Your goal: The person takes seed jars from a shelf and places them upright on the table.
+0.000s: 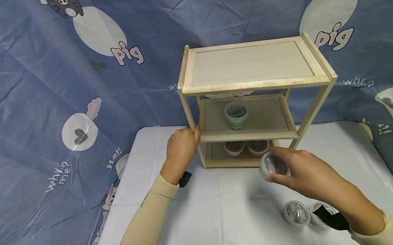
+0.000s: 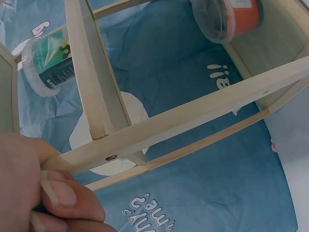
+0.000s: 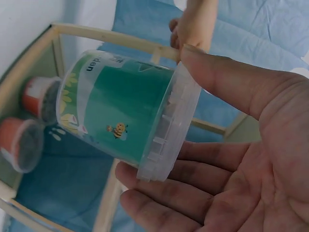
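My left hand [image 1: 183,147] grips the front left post of a wooden three-tier shelf [image 1: 253,85]; in the left wrist view its fingers [image 2: 67,198] curl at the post. My right hand [image 1: 315,172] holds a clear lidded plastic tub [image 3: 130,116] with a green label, thumb on the lid rim and fingers underneath, in front of the shelf's lower right side. A similar green-labelled tub [image 1: 236,115] stands on the middle tier. Two tubs with orange-red labels, a left one [image 1: 235,147] and a right one [image 1: 257,147], sit on the bottom tier.
On the white-covered table [image 1: 234,221], near my right wrist, stand a clear-lidded tub [image 1: 296,213] and another tub [image 1: 320,215] partly hidden by a black wrist strap. A blue patterned cloth [image 1: 39,114] hangs behind the shelf.
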`<state>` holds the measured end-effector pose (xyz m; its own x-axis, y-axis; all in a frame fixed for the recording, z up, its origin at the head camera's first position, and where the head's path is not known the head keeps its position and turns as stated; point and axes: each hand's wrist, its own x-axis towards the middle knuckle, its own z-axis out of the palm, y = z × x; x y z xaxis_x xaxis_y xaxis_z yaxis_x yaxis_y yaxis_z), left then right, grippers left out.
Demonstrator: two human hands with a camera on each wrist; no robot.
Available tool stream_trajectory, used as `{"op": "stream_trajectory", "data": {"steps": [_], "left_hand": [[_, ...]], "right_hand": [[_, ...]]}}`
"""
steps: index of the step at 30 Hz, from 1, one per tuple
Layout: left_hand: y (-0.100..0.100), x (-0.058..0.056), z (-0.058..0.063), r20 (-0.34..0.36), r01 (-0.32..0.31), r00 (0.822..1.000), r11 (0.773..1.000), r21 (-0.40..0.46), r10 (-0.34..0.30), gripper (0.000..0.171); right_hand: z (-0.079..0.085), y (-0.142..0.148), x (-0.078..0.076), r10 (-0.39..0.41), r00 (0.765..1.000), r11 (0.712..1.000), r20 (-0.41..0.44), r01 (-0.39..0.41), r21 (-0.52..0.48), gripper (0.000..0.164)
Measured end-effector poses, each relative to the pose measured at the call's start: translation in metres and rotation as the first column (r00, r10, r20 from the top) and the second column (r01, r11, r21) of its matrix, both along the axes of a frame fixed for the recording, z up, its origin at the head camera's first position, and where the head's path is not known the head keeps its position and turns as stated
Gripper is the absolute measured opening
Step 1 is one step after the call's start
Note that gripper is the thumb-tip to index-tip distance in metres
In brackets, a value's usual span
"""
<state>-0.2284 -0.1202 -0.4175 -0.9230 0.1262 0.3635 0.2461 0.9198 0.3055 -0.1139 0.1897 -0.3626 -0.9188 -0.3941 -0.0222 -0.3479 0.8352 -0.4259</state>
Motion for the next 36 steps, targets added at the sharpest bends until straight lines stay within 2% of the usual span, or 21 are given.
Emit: {"op": "stream_trajectory", "data": {"steps": [5, 13, 18, 28, 36], "left_hand": [[0.000, 0.000, 0.000, -0.008, -0.001, 1.000, 1.000, 0.001, 0.001, 0.059], [-0.002, 0.001, -0.001, -0.014, -0.006, 1.000, 1.000, -0.002, 0.006, 0.059], [-0.002, 0.000, -0.001, -0.025, -0.001, 1.000, 1.000, 0.002, 0.001, 0.058], [0.000, 0.001, 0.001, -0.020, -0.008, 1.000, 1.000, -0.010, 0.008, 0.059], [-0.001, 0.000, -0.001, -0.024, 0.023, 0.999, 1.000, -0.008, -0.024, 0.060]], "right_hand": [[-0.014, -0.002, 0.005, 0.013, 1.000, 1.000, 0.003, -0.013, 0.002, 0.066], [-0.045, -0.002, 0.010, 0.089, 0.996, 0.996, -0.009, -0.089, 0.027, 0.063], [-0.063, -0.004, 0.015, 0.088, 0.996, 0.995, 0.011, -0.088, 0.035, 0.064], [-0.074, -0.006, 0.019, 0.022, 0.994, 0.999, 0.107, -0.026, 0.038, 0.069], [-0.085, -0.008, 0.023, 0.001, 0.990, 0.999, 0.143, -0.006, 0.034, 0.069]]}}
